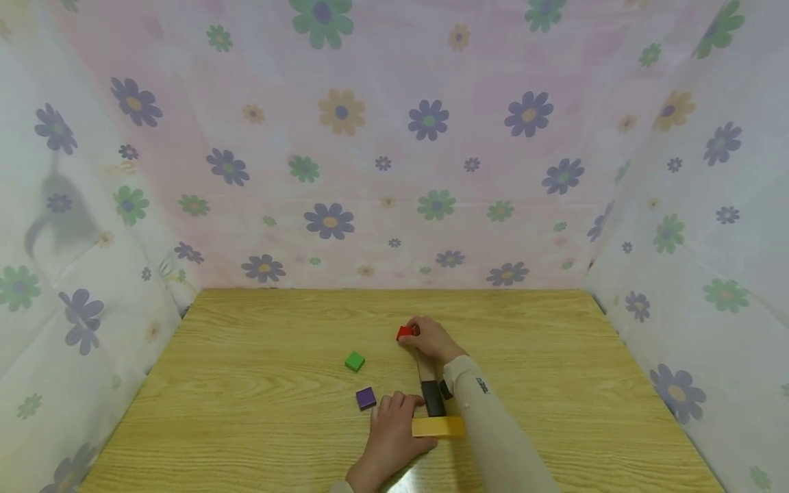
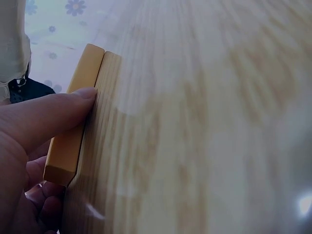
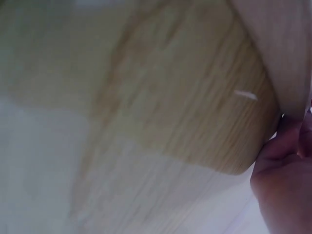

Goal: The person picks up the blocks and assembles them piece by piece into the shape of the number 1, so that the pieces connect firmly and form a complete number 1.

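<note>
In the head view, my left hand grips the left end of a long yellow-orange block on the table. The left wrist view shows my thumb on top of this block, with curled fingers beneath it. Farther forward, my right hand pinches a red block between thumb and fingers. Between the hands lies a black block, its near end at the yellow-orange one. A light wooden-coloured piece continues from it toward my right hand. In the right wrist view that hand is mostly cut off.
A green block and a purple block lie left of the row, the purple one close to my left fingertips. A small dark thing shows beside my right sleeve. Flowered cloth hangs around the wooden table.
</note>
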Action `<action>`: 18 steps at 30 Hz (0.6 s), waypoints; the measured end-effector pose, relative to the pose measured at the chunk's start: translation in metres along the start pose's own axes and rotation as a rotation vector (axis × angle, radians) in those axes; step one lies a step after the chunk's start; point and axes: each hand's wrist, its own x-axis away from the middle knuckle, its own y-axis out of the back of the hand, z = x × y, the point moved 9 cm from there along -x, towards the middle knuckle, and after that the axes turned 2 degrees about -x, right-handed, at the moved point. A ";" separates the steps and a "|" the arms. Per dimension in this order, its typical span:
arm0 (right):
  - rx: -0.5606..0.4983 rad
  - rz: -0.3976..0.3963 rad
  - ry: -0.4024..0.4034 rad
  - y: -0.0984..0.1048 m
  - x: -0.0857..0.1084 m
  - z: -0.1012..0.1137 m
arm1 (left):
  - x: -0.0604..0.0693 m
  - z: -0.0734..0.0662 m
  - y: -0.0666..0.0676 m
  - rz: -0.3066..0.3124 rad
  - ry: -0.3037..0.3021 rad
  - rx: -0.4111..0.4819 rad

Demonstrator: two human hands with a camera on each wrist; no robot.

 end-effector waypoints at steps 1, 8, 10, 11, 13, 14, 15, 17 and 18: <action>-0.004 0.003 0.002 0.001 0.000 0.000 | 0.000 0.000 0.000 0.000 -0.001 0.000; -0.112 0.020 0.000 0.004 0.001 -0.007 | 0.000 -0.003 0.004 -0.027 -0.018 -0.013; -0.163 0.023 -0.013 0.005 0.002 -0.012 | 0.000 -0.003 0.005 -0.033 -0.017 -0.018; -0.181 0.021 -0.023 0.005 0.002 -0.014 | 0.000 -0.003 0.005 -0.033 -0.016 -0.019; -0.219 0.016 -0.054 0.005 0.003 -0.019 | 0.001 -0.003 0.005 -0.028 -0.015 -0.017; -0.227 0.013 -0.066 0.005 0.003 -0.021 | 0.001 -0.003 0.005 -0.026 -0.014 -0.015; -0.236 0.008 -0.079 0.005 0.003 -0.022 | 0.001 -0.003 0.005 -0.024 -0.013 -0.011; -0.249 -0.007 -0.100 0.006 0.004 -0.025 | 0.001 -0.003 0.004 -0.023 -0.013 -0.009; -0.254 -0.019 -0.111 0.007 0.005 -0.027 | 0.001 -0.003 0.004 -0.024 -0.013 -0.006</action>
